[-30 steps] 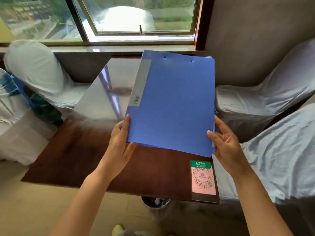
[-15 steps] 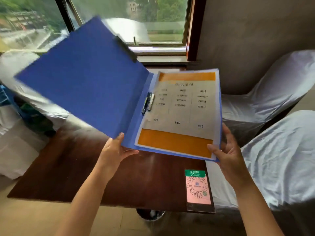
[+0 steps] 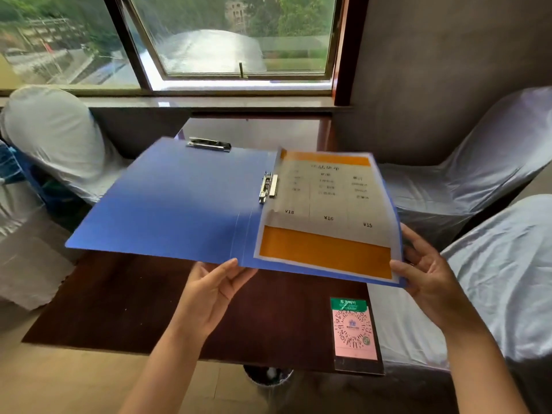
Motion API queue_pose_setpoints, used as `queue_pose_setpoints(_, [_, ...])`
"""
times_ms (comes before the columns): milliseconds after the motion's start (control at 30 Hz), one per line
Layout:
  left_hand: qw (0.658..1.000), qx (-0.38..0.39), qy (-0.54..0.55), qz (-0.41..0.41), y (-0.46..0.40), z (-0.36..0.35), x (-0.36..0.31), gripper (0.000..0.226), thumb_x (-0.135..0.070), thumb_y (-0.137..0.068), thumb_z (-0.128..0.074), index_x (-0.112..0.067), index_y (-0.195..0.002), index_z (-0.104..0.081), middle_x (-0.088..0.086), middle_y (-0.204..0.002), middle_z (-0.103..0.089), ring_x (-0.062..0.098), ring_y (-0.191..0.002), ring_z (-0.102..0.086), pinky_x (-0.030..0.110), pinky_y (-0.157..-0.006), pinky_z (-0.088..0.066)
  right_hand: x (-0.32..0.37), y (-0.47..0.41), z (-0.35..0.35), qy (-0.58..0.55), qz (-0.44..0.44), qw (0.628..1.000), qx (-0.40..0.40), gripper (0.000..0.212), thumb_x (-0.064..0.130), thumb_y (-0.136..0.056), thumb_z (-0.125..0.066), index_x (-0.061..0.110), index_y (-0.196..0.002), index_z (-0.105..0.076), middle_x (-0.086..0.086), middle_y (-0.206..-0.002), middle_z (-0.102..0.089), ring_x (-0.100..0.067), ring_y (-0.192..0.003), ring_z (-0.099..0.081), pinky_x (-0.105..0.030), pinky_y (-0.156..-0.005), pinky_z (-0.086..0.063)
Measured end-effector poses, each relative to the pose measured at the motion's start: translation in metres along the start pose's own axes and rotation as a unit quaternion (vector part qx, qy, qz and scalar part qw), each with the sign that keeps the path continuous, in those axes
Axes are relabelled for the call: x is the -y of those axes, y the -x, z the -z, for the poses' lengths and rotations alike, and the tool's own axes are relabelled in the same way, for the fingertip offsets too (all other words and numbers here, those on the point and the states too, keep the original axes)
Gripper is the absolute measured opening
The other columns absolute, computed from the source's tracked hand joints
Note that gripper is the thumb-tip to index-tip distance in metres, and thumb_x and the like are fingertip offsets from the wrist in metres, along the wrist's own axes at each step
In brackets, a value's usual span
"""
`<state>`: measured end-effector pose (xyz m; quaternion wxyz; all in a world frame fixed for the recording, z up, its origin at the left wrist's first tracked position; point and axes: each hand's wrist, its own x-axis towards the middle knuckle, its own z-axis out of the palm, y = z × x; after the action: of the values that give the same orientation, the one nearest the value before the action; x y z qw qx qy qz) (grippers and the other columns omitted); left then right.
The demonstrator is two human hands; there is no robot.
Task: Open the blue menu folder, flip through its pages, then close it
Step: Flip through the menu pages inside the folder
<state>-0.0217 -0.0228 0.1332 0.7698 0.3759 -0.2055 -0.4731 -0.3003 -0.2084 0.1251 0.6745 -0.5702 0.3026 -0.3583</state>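
The blue menu folder [image 3: 179,201] is held open and nearly flat above the dark wooden table [image 3: 119,300]. Its right half shows a menu page [image 3: 325,216] with orange bands at top and bottom and printed prices, pinned by a metal clip [image 3: 268,186] at the spine. A second metal clip [image 3: 209,144] sits at the far edge of the left cover. My left hand [image 3: 212,291] supports the folder from below near the spine, thumb at its near edge. My right hand [image 3: 424,273] grips the folder's near right corner.
A pink and green QR code card [image 3: 355,333] lies at the table's near right corner. Chairs in white covers stand at the left [image 3: 53,138] and right [image 3: 478,180]. A window [image 3: 233,40] is behind the table. A waste bin [image 3: 268,375] is under the table's near edge.
The folder was shut one second ago. The front cover swung open to the left and now lies almost flat, with the first menu page exposed. My left hand moved under the spine.
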Motion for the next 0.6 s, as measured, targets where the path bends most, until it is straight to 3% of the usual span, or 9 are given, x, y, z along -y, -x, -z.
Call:
queue_pose_setpoints(67, [1.0,-0.018,0.012,-0.005,0.001,-0.004,0.002,0.027,0.001,-0.077,-0.053,-0.002,-0.104,-0.052,0.011,-0.081,-0.075,0.026,-0.082,-0.072,0.037,-0.07,-0.059,0.0,0.002,-0.001,0.005,0.012,1.0,0.0,0.059,0.01,-0.077,-0.058,0.038,-0.128,-0.048,0.001,-0.127,-0.062,-0.015,-0.113,-0.061,-0.029,-0.072,-0.057])
queue_pose_setpoints(267, [0.998,0.008,0.015,-0.059,-0.003,-0.025,-0.01,0.042,0.001,-0.078,-0.05,-0.021,-0.113,-0.061,0.003,-0.096,-0.074,0.02,-0.087,-0.071,0.033,-0.071,-0.059,0.01,0.009,-0.007,0.032,0.102,0.993,-0.039,0.063,0.014,-0.08,-0.057,0.035,-0.137,-0.038,0.006,-0.127,-0.062,-0.015,-0.12,-0.056,-0.036,-0.083,-0.056])
queue_pose_setpoints(367, [0.994,0.067,0.018,-0.083,0.004,-0.035,-0.018,0.039,-0.008,-0.078,-0.063,-0.03,-0.111,-0.063,-0.001,-0.104,-0.073,0.018,-0.095,-0.069,0.033,-0.074,-0.058,0.019,0.01,-0.003,0.039,0.135,0.988,-0.061,0.064,0.014,-0.08,-0.058,0.037,-0.137,-0.038,0.011,-0.126,-0.062,-0.014,-0.119,-0.056,-0.036,-0.084,-0.055])
queue_pose_setpoints(433, [0.993,0.094,-0.004,-0.069,0.005,-0.042,-0.024,0.033,-0.022,-0.074,-0.074,-0.024,-0.105,-0.063,0.003,-0.099,-0.074,0.016,-0.088,-0.071,0.033,-0.07,-0.06,0.02,0.01,0.0,0.037,0.142,0.987,-0.068,0.065,0.013,-0.081,-0.058,0.036,-0.137,-0.037,0.013,-0.123,-0.063,-0.013,-0.115,-0.059,-0.036,-0.08,-0.056])
queue_pose_setpoints(500, [0.997,0.01,-0.048,-0.058,-0.001,-0.041,-0.019,0.031,-0.018,-0.071,-0.077,-0.013,-0.092,-0.054,0.011,-0.081,-0.071,0.014,-0.066,-0.072,0.027,-0.054,-0.059,0.017,0.006,0.0,0.018,0.1,0.993,-0.067,0.058,0.011,-0.084,-0.055,0.031,-0.136,-0.039,0.006,-0.12,-0.065,-0.019,-0.11,-0.063,-0.037,-0.075,-0.058])
queue_pose_setpoints(600, [0.967,-0.137,-0.196,-0.084,-0.012,-0.026,-0.002,0.026,0.008,-0.085,-0.055,-0.016,-0.092,-0.047,0.009,-0.073,-0.056,0.007,-0.049,-0.062,0.02,-0.044,-0.051,0.006,-0.001,-0.008,0.032,-0.001,0.999,-0.043,0.038,0.013,-0.086,-0.054,0.028,-0.121,-0.052,0.003,-0.11,-0.07,-0.026,-0.101,-0.067,-0.033,-0.067,-0.06])
